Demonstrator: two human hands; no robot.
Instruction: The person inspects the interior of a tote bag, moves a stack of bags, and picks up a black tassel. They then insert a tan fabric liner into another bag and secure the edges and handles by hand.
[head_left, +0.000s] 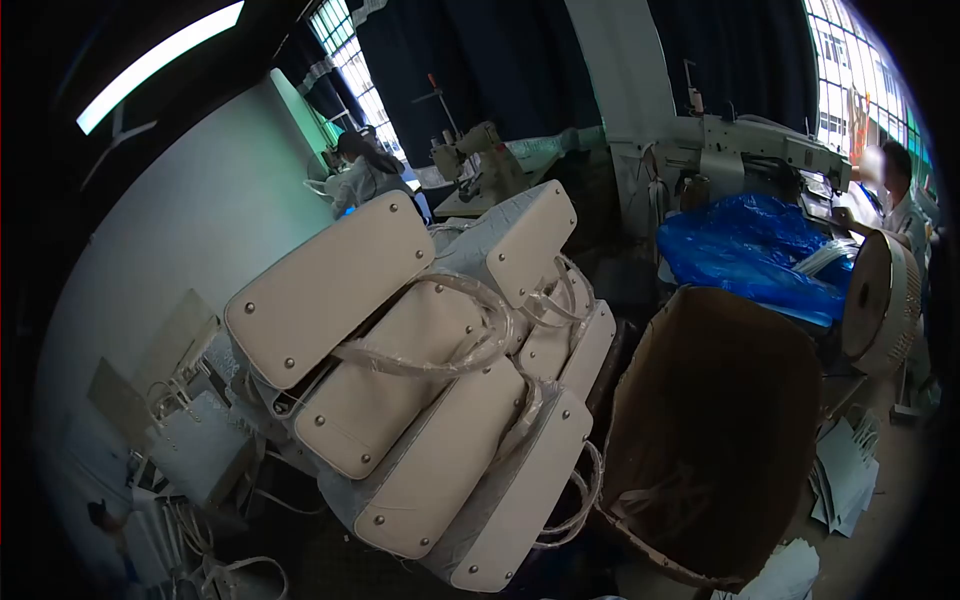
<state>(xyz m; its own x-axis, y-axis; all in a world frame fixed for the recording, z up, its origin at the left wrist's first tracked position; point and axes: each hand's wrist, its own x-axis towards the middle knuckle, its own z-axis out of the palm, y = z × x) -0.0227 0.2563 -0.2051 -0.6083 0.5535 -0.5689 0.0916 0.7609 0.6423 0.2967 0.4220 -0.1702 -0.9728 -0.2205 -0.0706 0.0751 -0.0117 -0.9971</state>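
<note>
Neither of my hands shows in the head view. A pile of cream handbags fills the middle, their flat bases with metal studs turned toward me. The top left handbag (pixel 330 285) lies tilted above the others. Below it, another handbag (pixel 440 465) shows its studded base, and a further handbag (pixel 525 500) lies at the lower right of the pile. A looped handle (pixel 425 366) in clear plastic wrap hangs across the front.
A deep brown cardboard box (pixel 715 410) stands right of the pile, with pale strips inside. Beyond it are blue plastic sheeting (pixel 745 245), a round fan (pixel 880 300) and a sewing machine (pixel 475 150). Pale bags (pixel 200 440) stand left. Two other people sit at the back.
</note>
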